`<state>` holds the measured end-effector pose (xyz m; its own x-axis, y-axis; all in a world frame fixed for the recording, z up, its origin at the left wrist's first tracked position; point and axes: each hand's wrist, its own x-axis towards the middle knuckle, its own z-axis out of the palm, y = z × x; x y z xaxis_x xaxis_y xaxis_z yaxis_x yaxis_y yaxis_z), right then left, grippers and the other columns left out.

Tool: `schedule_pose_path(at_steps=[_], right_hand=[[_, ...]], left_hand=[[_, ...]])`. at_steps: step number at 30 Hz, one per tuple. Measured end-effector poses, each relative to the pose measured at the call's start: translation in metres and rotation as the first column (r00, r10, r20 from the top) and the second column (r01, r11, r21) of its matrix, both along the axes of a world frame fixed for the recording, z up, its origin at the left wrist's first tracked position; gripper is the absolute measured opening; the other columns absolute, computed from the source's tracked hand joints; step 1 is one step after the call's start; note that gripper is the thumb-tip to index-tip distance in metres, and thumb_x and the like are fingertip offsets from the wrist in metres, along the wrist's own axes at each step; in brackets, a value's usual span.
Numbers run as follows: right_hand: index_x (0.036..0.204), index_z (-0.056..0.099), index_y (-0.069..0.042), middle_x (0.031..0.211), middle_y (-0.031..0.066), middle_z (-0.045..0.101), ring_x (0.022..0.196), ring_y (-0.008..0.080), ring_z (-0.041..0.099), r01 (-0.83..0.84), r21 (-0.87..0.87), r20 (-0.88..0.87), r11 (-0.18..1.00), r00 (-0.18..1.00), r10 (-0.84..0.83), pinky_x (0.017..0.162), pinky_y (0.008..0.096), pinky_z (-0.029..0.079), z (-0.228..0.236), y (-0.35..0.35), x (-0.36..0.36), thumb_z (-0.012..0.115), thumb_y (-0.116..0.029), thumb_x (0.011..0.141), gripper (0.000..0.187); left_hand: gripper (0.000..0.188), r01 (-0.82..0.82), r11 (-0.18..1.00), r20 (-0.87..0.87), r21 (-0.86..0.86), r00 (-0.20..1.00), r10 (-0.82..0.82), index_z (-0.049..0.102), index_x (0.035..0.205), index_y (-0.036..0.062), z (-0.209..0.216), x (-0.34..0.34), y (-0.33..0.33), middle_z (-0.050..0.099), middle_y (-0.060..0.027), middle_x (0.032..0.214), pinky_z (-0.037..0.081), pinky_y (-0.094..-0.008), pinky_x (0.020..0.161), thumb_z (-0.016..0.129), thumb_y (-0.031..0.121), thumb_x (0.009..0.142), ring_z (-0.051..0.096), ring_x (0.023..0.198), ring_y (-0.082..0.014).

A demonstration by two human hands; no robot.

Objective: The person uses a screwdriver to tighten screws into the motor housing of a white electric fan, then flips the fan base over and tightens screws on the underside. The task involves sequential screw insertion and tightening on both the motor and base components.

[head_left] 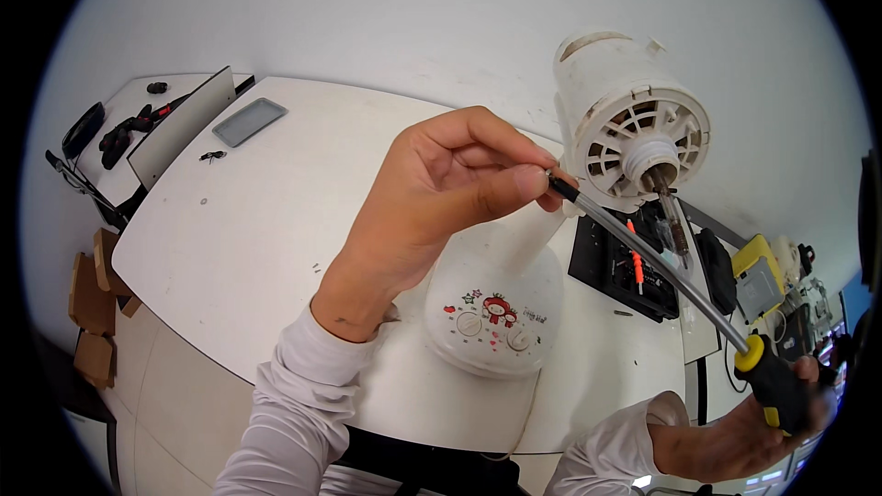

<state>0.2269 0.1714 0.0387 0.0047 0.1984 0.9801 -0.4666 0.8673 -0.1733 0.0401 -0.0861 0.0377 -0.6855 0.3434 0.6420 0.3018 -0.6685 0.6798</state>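
Screwdriver (673,281) | above white table (276,220) | black case (593,264): slim orange tool (637,268) lying in it | long axis slanting, tip up-left, handle down-right | left hand (441,179) pinches tip; right hand (740,441) clasps handle

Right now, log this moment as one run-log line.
left hand: pinching screwdriver at tip; right hand: holding its handle; fan: white, no blades fitted, standing on table
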Motion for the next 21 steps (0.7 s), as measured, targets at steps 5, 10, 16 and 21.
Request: schedule_pose_path(at_steps=[5,10,16,21], right_hand=[[0.121,0.041,-0.013,0.117,0.0179,0.049,0.115,0.0272,0.045,-0.019,0.08,0.136,0.997,0.991,0.008,0.099,0.0413,0.04,0.002,0.002,-0.003,0.036,-0.039,0.095,0.037],[0.12,0.042,-0.014,0.119,0.0176,0.05,0.117,0.0281,0.046,-0.069,0.07,0.088,0.995,0.994,0.062,0.099,0.0414,0.042,0.0,0.012,-0.009,0.037,-0.038,0.094,0.036],[0.122,0.043,-0.013,0.121,0.0182,0.05,0.117,0.0303,0.046,0.034,0.098,-0.08,0.995,0.996,-0.027,0.095,0.049,0.044,-0.001,-0.002,-0.009,0.043,-0.038,0.092,0.039],[0.121,0.044,-0.014,0.12,0.0179,0.05,0.118,0.0329,0.044,0.016,0.11,-0.165,0.994,0.986,0.002,0.094,0.0535,0.043,-0.004,-0.009,-0.014,0.048,-0.037,0.091,0.038]], left_hand=[[0.014,-0.053,0.993,0.006,-0.107,0.999,0.054,0.058,0.088,0.0037,0.001,-0.003,-0.004,0.064,-0.0105,0.085,0.048,-0.0336,0.079,0.066,0.013,0.08,0.061,0.084,-0.0205],[0.018,0.006,1.0,0.073,-0.016,0.997,-0.005,0.058,0.088,0.004,-0.002,-0.003,0.001,0.064,-0.0108,0.087,0.048,-0.0332,0.08,0.065,0.02,0.083,0.06,0.084,-0.0196],[0.026,0.134,0.99,0.18,0.032,0.974,-0.138,0.055,0.095,0.006,-0.01,-0.007,0.008,0.061,-0.0071,0.093,0.045,-0.0357,0.085,0.062,0.029,0.085,0.057,0.093,-0.02],[0.023,0.308,0.932,0.235,0.192,0.907,-0.349,0.053,0.102,0.0101,-0.012,-0.005,0.008,0.059,-0.0017,0.1,0.044,-0.0352,0.087,0.057,0.028,0.089,0.053,0.101,-0.0211]])
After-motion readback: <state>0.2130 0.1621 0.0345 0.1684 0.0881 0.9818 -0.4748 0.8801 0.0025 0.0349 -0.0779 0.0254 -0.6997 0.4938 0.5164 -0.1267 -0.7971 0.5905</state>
